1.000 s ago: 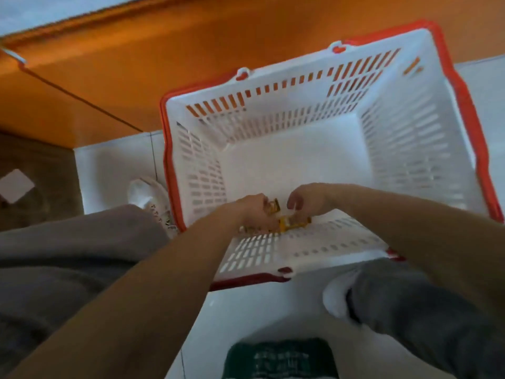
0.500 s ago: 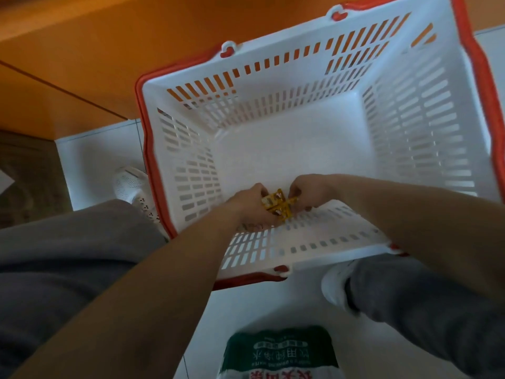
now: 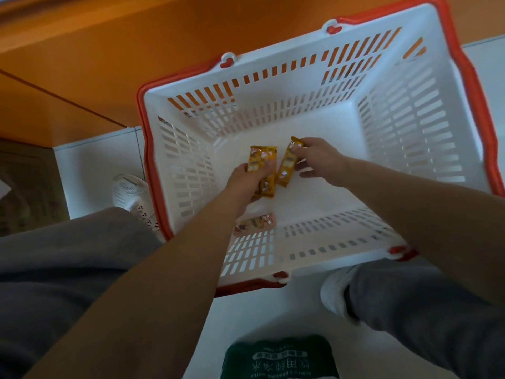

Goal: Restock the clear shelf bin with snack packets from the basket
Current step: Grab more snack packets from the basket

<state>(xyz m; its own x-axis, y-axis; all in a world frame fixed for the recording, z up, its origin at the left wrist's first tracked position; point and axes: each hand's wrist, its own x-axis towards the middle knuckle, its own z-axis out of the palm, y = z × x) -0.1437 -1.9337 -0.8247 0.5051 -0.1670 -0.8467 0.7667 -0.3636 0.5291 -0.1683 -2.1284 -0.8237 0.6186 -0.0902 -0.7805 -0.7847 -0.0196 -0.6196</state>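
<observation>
A white slotted basket (image 3: 410, 127) with a red rim stands on the pale floor in front of me. Both my hands are inside it. My left hand (image 3: 247, 181) grips a bunch of yellow snack packets (image 3: 261, 160), upright in its fist. My right hand (image 3: 317, 160) pinches one more yellow snack packet (image 3: 287, 166) by its top end, right beside the left bunch. Another packet (image 3: 254, 223), paler, lies flat on the basket floor by the near wall. The clear shelf bin is not in view.
An orange cabinet front (image 3: 109, 50) rises behind the basket. My grey-trousered knees and white shoes (image 3: 131, 195) flank it on both sides. A green-labelled pack (image 3: 278, 359) lies on the floor near the bottom edge.
Both hands have risen from the near wall of the basket towards its middle, lifting the yellow packets into plain sight. The view has shifted slightly over the basket.
</observation>
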